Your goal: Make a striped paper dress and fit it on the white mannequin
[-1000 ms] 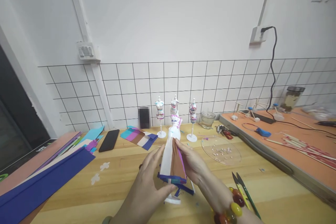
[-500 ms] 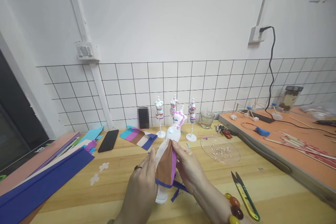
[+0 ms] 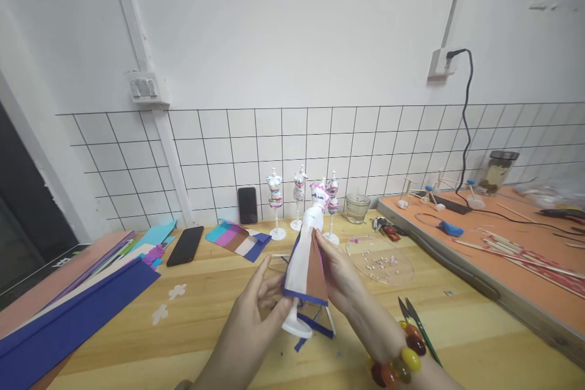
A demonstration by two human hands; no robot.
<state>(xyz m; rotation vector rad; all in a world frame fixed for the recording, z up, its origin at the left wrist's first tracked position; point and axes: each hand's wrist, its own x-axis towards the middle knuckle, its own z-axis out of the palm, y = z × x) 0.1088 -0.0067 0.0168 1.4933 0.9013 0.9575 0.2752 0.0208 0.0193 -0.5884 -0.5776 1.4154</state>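
Note:
A miniature dress form (image 3: 320,195) leans away from me, its white bust marked with pink and purple. From its waist hangs a paper skirt (image 3: 299,262) with white and brown panels and a dark blue hem. My right hand (image 3: 342,277) grips the skirt's right side near the top, fingers partly hidden behind it. At the lower left, my left hand (image 3: 253,314) has its thumb by the hem and stand, with other fingers curled behind the skirt. The white round base (image 3: 297,327) shows below. Dark blue paper strips (image 3: 317,324) lie beside it.
Three more small dress forms (image 3: 275,195) stand behind. Phones (image 3: 185,246), striped paper (image 3: 237,239) and coloured sheets (image 3: 86,317) are at left. To the right are a clear disc with gems (image 3: 381,261), a glass bowl (image 3: 357,208), snips (image 3: 423,329) and an orange board (image 3: 503,244).
The dress form has turned, showing more white panel, and its base has shifted right. My left hand has moved from flat against the skirt to a curled hold near the hem.

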